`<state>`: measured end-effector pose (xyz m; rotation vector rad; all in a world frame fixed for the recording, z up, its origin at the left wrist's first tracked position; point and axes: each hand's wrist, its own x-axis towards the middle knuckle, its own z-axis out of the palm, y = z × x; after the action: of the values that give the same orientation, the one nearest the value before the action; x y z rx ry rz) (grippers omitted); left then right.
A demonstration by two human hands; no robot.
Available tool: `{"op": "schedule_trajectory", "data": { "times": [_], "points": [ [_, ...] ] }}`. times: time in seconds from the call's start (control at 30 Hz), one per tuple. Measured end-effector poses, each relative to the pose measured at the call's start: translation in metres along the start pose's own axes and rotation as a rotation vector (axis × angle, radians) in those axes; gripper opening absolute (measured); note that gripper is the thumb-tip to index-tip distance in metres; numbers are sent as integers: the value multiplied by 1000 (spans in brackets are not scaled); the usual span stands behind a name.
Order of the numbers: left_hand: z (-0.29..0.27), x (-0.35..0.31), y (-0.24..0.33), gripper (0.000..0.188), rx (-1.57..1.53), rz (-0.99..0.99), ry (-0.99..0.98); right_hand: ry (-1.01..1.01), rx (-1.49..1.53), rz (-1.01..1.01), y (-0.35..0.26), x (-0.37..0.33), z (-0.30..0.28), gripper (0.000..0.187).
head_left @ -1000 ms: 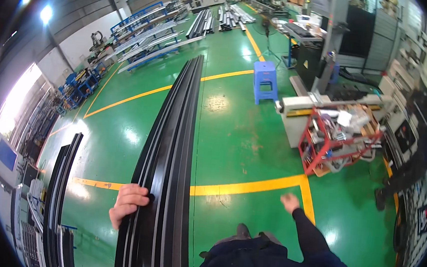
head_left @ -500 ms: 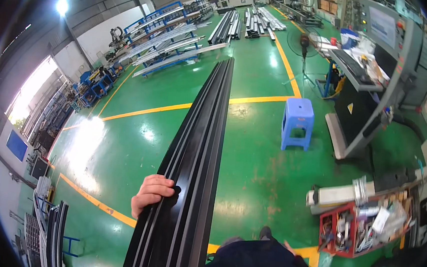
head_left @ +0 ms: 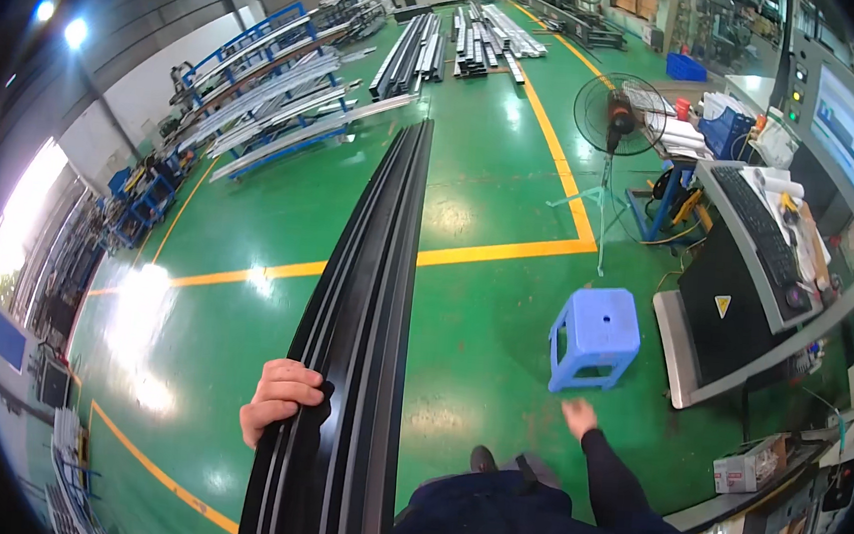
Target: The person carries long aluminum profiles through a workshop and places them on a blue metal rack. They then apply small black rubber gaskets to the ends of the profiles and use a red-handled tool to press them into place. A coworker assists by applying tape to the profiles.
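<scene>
Carried nearer the blue stool [head_left: 600, 323], the black bar [head_left: 347, 361] has the left grip [head_left: 281, 401] curled over its edge, likely for balance; the right grip [head_left: 579, 417] is too blurred to tell.

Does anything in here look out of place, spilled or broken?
Nothing looks clearly spilled or broken. Slightly odd, perhaps: the blue plastic stool with a square top stands by itself on the glossy green floor, just beyond the right hand, rather than tucked against the black and grey console.
</scene>
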<state>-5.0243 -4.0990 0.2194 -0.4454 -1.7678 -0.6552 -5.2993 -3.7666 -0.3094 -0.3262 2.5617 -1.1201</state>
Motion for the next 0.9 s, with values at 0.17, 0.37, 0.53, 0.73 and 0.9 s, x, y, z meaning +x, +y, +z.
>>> {"op": "schedule_trajectory", "data": {
  "times": [0.17,0.37,0.53,0.73,0.9],
  "points": [
    [38,56,-215,18,26,-20,-72,-521,-196,215,50,-33,24,50],
    [117,89,-480,20,-12,-14,-133,-722,-304,512,1,163,76,47],
    [170,163,-671,23,-100,-31,-75,-651,-536,193,-122,522,61,45],
    [277,221,-899,31,-165,-115,46,61,282,-17,-404,934,-13,51],
    [322,297,-1109,34,-185,137,-229,131,360,-10,-477,1103,22,49]
  ]
}}
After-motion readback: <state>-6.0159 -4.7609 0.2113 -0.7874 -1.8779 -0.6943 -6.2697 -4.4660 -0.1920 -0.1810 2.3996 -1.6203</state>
